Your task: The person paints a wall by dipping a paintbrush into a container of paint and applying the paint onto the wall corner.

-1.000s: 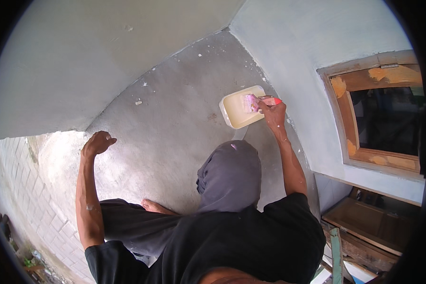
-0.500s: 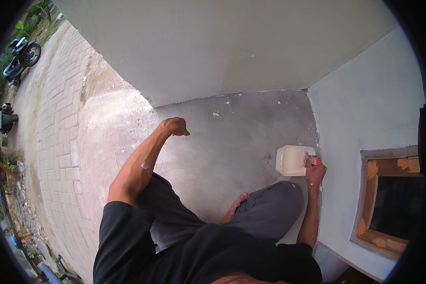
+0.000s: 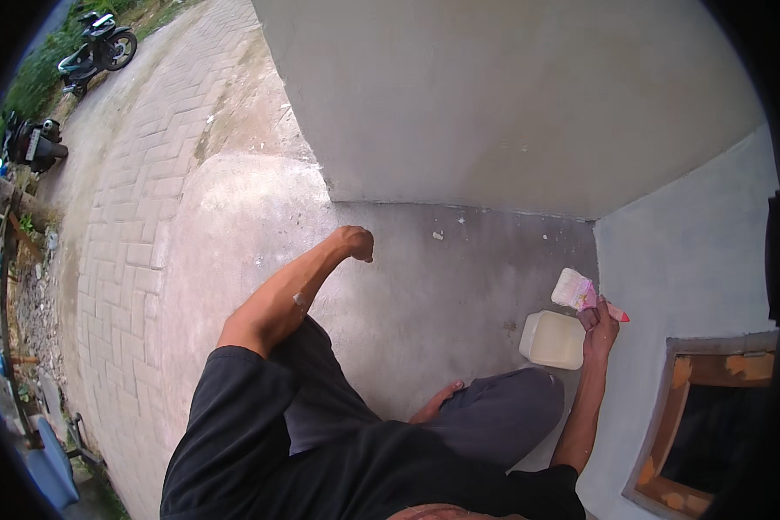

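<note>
My right hand [image 3: 601, 328] is wrapped round the handle of a wide paintbrush [image 3: 575, 291]. White paint coats its bristles, pink and white smears cover its middle, and a red handle end sticks out past my fingers. The brush is up beyond the far edge of a cream plastic tub [image 3: 552, 340], which stands on the floor beside my right knee and holds pale paint. My left hand [image 3: 355, 243] hangs in front of my left knee, fingers curled in, with nothing visible in it. Dried paint marks the left forearm.
A grey wall [image 3: 494, 104] rises ahead, meeting a pale wall [image 3: 667, 251] on the right with a wood-framed opening [image 3: 667, 433]. White flecks dot the concrete floor [image 3: 425, 303]. Leftward runs a paved path [image 3: 121, 286], with motorcycles [image 3: 104, 48] parked beyond.
My right hand has lifted the paintbrush out of the tub and turned its bristles to the far left. The view has shifted; my left hand keeps nearly the same pose.
</note>
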`<state>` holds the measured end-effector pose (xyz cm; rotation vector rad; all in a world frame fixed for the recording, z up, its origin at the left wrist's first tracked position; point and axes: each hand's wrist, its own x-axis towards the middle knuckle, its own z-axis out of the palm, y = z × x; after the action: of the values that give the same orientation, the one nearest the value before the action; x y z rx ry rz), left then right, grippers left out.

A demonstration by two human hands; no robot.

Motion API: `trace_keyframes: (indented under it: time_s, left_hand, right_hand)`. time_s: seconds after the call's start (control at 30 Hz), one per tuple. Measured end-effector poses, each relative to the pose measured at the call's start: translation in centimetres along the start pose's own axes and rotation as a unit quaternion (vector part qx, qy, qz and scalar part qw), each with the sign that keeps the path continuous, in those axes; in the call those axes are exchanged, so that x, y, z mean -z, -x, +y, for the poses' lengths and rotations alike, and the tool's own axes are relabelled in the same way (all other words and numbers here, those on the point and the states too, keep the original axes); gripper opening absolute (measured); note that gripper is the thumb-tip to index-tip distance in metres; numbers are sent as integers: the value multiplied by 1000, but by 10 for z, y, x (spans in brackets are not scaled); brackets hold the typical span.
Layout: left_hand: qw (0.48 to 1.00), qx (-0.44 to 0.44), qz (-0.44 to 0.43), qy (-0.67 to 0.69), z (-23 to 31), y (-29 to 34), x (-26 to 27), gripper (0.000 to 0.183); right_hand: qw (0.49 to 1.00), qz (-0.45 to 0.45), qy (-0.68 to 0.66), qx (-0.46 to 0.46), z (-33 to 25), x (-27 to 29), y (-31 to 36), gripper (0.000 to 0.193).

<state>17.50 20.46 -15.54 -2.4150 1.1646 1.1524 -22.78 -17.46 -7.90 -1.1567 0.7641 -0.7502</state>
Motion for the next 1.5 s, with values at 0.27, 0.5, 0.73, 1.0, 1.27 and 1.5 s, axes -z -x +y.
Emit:
trace_keyframes:
  time_s: [0.27, 0.5, 0.73, 1.0, 1.27, 1.5]
  left_hand:
    - [988, -108, 94, -51, 93, 84, 21, 33]
    - [983, -171, 55, -49, 128, 120, -18, 39]
    - [983, -164, 39, -76, 132, 101, -26, 34]
    - [997, -64, -14, -43, 100, 95, -43, 37]
    - [998, -64, -8, 0, 92, 102, -47, 34]
    - [997, -62, -4, -40, 87, 90, -55, 32]
  right_hand:
    - [991, -131, -3, -32, -27, -169, -35, 21]
    - [985, -143, -32, -89, 25, -209, -34, 24]
    - [989, -68, -83, -101, 121, -193, -22, 26]
    - [975, -153, 78, 143, 160, -227, -30, 26]
    - [961, 49, -241, -128, 203, -275, -24, 24]
    - [928, 134, -332, -105, 223, -302, -28, 26]
